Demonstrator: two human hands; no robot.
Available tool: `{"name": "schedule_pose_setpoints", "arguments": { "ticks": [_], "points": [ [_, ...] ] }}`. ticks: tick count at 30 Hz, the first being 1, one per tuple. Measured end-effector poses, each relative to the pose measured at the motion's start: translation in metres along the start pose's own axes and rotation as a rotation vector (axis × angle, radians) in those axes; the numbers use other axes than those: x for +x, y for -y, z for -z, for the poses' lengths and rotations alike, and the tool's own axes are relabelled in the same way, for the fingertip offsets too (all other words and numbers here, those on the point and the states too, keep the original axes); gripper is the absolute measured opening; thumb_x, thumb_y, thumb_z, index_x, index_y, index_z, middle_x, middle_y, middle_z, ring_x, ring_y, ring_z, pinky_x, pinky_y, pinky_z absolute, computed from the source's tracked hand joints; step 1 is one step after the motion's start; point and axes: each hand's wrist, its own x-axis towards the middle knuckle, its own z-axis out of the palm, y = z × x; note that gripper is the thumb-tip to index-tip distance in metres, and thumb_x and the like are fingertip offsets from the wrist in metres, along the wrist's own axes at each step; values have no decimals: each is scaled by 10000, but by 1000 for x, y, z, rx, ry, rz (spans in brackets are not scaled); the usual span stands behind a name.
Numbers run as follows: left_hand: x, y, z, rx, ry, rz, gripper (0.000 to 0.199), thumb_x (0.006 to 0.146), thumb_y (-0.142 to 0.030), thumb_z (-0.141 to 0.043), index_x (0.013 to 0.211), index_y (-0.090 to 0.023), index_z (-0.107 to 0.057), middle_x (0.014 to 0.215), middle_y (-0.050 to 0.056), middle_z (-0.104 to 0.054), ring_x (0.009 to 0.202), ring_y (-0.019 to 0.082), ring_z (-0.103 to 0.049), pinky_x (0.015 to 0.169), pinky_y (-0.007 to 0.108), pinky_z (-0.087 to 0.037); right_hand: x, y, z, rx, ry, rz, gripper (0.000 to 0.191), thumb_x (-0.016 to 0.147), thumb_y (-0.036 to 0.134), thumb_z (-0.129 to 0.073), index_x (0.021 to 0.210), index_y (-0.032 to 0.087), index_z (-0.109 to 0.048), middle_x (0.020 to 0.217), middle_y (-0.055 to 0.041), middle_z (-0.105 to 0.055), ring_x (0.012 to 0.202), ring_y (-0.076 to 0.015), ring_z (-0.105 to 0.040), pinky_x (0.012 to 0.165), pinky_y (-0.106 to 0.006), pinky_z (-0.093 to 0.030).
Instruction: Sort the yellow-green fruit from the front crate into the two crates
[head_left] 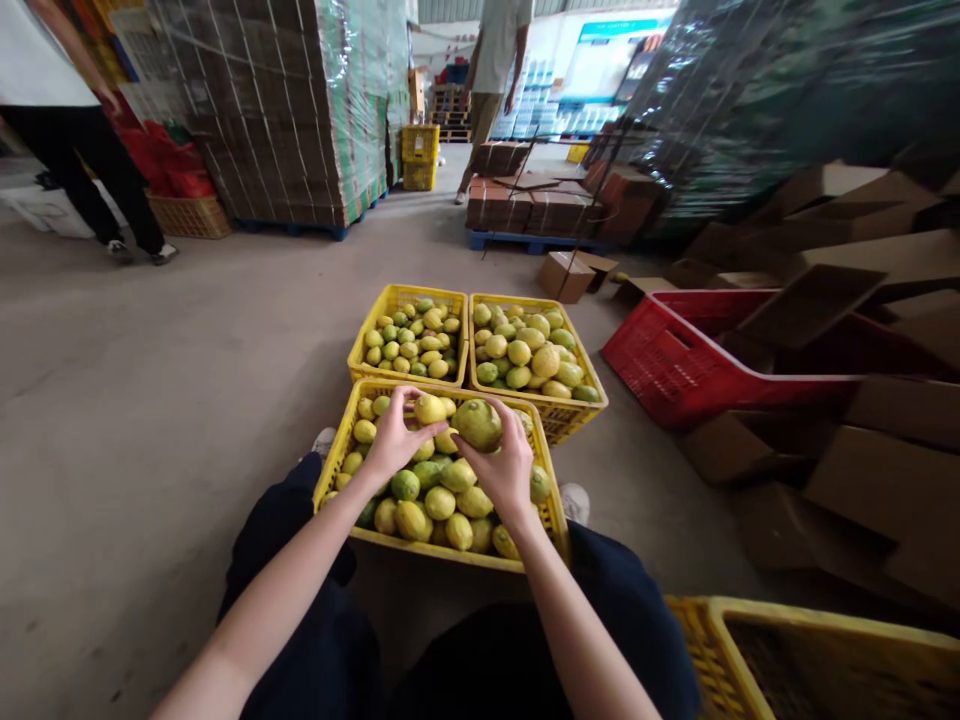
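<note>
My left hand (pixel 401 437) pinches a small yellow lemon (pixel 429 409) between thumb and fingers. Beside it, my right hand (pixel 505 462) is closed around a larger greenish lemon (pixel 478 425). Both hands are above the near yellow crate (pixel 442 553), which is filled with yellow and green lemons (pixel 459 531) and stands between my legs. Against its far side are two more yellow crates. The far left crate (pixel 358 352) holds smaller lemons (pixel 407 350), and the far right crate (pixel 536 403) holds larger ones (pixel 546 362).
A red crate (pixel 652 365) with cardboard stands right, among loose cardboard boxes (pixel 885 470). Another yellow crate (pixel 739 640) is by my right leg. Wrapped pallet stacks (pixel 262 110) and flat cardboard on a blue pallet (pixel 525 242) stand beyond. Two people (pixel 82 130) stand farther off.
</note>
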Motion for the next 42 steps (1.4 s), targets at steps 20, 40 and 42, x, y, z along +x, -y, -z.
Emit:
{"name": "schedule_pose_setpoints", "arguments": {
  "ticks": [20, 40, 42],
  "points": [
    [-7, -14, 10, -846, 42, 483, 360, 749, -206, -758, 1073, -186, -601, 981, 25, -673, 828, 154, -660, 738, 272, -556, 11, 6, 8, 596, 128, -356, 454, 630, 331, -831, 1022, 275, -609, 972, 16, -692, 868, -208, -665, 733, -323, -572],
    [-4, -12, 40, -1219, -60, 833, 349, 969, -407, -406, 944, -115, -594, 665, 32, -595, 438, 66, -487, 378, 147, -429, 11, 2, -15, 1059, 181, -845, 327, 900, 474, -497, 936, 187, -649, 770, -71, -741, 596, -196, -675, 406, -260, -504],
    [-3, -10, 37, -1261, -45, 835, 387, 978, -410, -366, 960, -101, -598, 663, 37, -585, 448, 71, -482, 372, 151, -416, 13, 1, -14, 1066, 164, -855, 298, 926, 438, -460, 910, 203, -643, 749, -50, -736, 592, -188, -671, 411, -255, -500]
  ]
}}
